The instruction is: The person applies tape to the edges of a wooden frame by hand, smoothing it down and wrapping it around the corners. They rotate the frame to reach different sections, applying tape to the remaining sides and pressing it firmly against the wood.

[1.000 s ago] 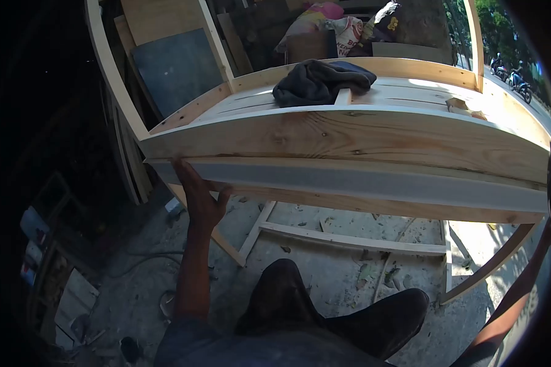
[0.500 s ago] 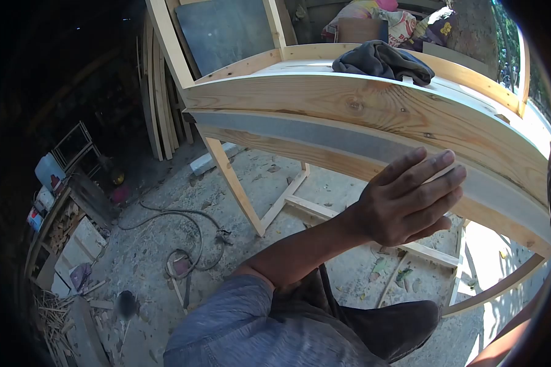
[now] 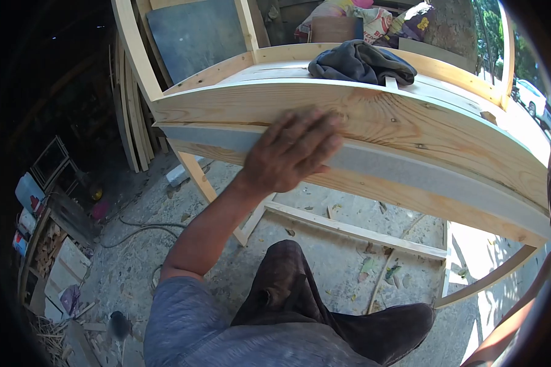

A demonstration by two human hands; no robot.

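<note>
My left hand [image 3: 291,150] lies flat against the front of a long wooden frame, its fingers stretched out and slightly blurred. Under the palm runs a grey strip [image 3: 379,162], between an upper board [image 3: 422,125] with visible grain and knots and a lower wooden rail [image 3: 373,188]. Nothing is gripped in this hand. Of my right side only part of the arm shows at the right edge; my right hand is out of view. On the frame's white top lies a bundled dark cloth [image 3: 361,61].
Wooden legs and a low crossbar [image 3: 355,230] stand beneath the frame. A hose [image 3: 144,226] lies on the floor at left, near a low shelf with containers [image 3: 29,192]. Planks [image 3: 128,122] lean behind. Scrap sticks lie at the lower left.
My left hand has moved left along the frame's front, still with its fingers stretched out. The camera view has shifted a little, and more of my legs shows.
</note>
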